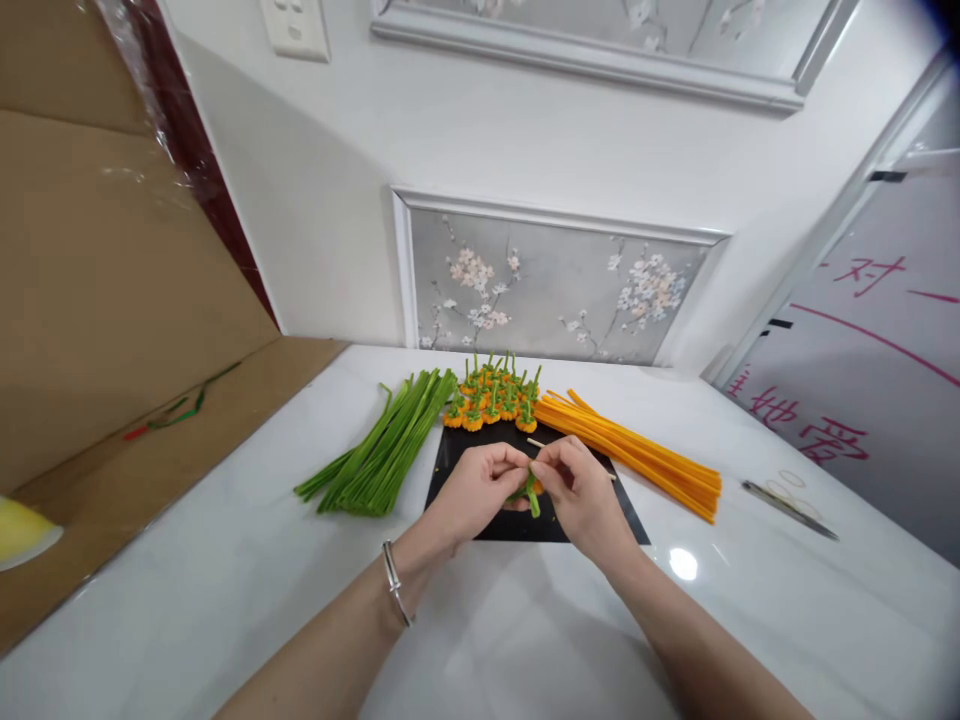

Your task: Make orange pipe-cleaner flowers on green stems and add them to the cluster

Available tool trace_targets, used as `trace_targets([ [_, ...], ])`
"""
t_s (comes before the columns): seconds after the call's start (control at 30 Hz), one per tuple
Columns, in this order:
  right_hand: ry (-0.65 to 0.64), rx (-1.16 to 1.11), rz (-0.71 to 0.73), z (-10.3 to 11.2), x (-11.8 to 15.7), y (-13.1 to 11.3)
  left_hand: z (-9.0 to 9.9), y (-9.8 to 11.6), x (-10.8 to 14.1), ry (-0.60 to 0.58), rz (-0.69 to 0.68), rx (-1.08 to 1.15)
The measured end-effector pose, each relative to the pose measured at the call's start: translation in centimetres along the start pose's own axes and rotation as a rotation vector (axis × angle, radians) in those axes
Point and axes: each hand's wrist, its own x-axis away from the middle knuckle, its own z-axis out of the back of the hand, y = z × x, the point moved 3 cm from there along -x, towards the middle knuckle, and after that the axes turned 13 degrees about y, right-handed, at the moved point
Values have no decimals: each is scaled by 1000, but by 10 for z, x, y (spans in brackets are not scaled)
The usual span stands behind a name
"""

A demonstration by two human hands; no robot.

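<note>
My left hand and my right hand meet over a black mat, fingertips pinched close together. Between them is a green pipe cleaner, bent, with a bit of orange beside it largely hidden by the fingers. Both hands are closed on this small piece. Just beyond them stands a cluster of small orange pipe-cleaner pumpkins with green tops and upright stems. A thin pale stick lies on the mat, partly behind my right hand.
Green pipe cleaners lie bundled at the left, orange ones at the right. Farther right are scissors on the white table. Cardboard stands along the left, a white wall behind, a board with red writing at right.
</note>
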Motion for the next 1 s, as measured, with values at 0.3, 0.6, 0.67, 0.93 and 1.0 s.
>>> trace_targets([
  [0.3,-134,-163,-85,12,-8,9,2,10,3,53,-192,-188],
  [0.6,-363,-478,-679,1,0,6,-4,17,17,63,-818,-529],
  [0.67,-381,-482,-696,1,0,8,-3,17,16,76,-805,-525],
  [0.93,-324,42,10,12,-4,-2,3,11,5,138,-538,-527],
  [1.0,-328,232,266,14,-3,-5,3,6,1,91,-445,-476],
])
